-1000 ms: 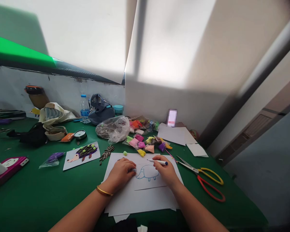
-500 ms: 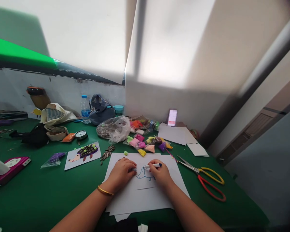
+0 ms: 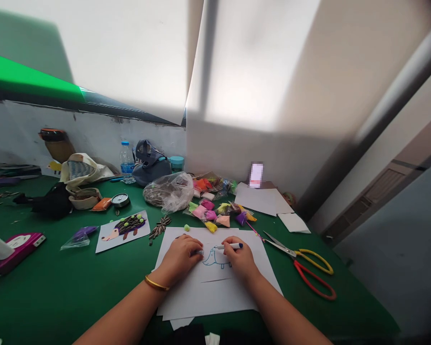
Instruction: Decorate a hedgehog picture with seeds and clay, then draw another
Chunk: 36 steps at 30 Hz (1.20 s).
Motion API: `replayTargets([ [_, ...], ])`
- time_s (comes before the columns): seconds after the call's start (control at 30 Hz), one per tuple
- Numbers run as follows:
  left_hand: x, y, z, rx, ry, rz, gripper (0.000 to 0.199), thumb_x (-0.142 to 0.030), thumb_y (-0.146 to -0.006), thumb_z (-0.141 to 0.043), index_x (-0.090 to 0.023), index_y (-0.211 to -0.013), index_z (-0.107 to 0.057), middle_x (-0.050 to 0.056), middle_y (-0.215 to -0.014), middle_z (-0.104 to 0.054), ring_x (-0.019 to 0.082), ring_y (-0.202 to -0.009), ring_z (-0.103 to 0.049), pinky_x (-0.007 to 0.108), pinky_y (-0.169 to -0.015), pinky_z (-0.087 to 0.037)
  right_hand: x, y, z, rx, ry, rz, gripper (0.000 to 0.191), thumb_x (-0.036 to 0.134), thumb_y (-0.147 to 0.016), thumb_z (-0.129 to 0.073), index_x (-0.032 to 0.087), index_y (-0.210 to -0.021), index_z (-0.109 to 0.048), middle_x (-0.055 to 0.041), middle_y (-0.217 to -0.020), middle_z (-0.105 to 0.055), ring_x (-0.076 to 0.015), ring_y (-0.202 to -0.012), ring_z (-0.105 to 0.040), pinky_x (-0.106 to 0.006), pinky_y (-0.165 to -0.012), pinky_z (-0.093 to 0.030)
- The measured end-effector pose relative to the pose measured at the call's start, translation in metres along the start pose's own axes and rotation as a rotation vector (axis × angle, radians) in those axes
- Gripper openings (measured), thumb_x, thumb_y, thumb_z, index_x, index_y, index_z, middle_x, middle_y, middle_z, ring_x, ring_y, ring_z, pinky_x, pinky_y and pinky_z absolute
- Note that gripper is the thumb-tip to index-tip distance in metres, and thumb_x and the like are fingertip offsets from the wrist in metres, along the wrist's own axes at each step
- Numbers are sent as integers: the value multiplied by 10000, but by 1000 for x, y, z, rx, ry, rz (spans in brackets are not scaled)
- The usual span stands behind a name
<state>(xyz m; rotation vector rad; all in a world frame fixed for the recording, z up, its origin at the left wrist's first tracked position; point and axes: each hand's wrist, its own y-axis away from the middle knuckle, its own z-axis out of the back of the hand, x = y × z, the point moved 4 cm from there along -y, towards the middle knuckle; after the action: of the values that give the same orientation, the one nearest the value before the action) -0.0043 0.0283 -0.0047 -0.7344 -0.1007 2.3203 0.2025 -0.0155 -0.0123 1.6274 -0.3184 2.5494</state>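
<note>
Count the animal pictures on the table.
2: a hedgehog card with clay spines, left of the white paper, and a blue-ink animal outline on that paper, between the left hand and right hand.

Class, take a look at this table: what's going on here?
A person is drawing on white paper laid on a green table. The right hand holds a marker at a blue outline of an animal, while the left hand rests on the sheet beside it. Coloured clay packets and scissors lie nearby.
</note>
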Motion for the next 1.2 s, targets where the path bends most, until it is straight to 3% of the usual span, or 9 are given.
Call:
replayTargets([
  [0.63,1,-1,-1,-4,2,-1,137,-287,-818,-703,-258,-935,-768,26,-1063,-753,238,-1029,-624,375,-957,-438,-1,1,3,-19,2,-26,202,348,-785,-517,208,-774,-662,9,-645,-619,-171,-610,-548,-257,-560,-393],
  [0.87,0,0,-1,4,1,6,138,-271,-803,-720,-259,-932,-768,20,-1060,-754,237,-1038,-621,370,-955,-434,5,5,7,-5,27,38,167,287,-764,-501,211,-774,-649,-17,-796,-666,-195,-758,-601,-271,-659,-436],
  [1.2,2,-1,-2,-5,1,-8,140,-277,-810,-712,-266,-937,-769,16,-1059,-754,233,-1033,-621,362,-959,-432,2,5,3,15,43,45,168,279,-739,-509,212,-760,-662,-10,-749,-666,-193,-704,-591,-273,-623,-420],
])
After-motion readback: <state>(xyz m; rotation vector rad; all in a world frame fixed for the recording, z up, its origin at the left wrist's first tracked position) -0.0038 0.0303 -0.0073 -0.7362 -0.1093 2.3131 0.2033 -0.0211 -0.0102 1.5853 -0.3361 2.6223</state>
